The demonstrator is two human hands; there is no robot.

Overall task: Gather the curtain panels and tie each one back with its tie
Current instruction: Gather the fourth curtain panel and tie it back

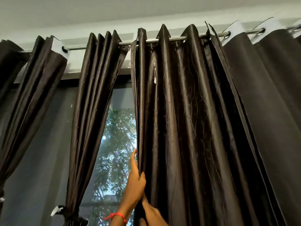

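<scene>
Left hand (136, 181), a red band (116, 216) at its wrist, pinches the edge of the loose panel (187, 128) between thumb and fingers. Right hand (150, 212) lies just below, against the cloth; I cannot tell its grip. Further left hangs a tied panel (91, 111), with the window (117, 144) between.

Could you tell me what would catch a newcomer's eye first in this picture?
The dark satin curtain panel fills the centre, its left edge gripped low down by the left hand. Left of it, a bright gap of window shows leafy trees, beside a tied-back panel.
</scene>
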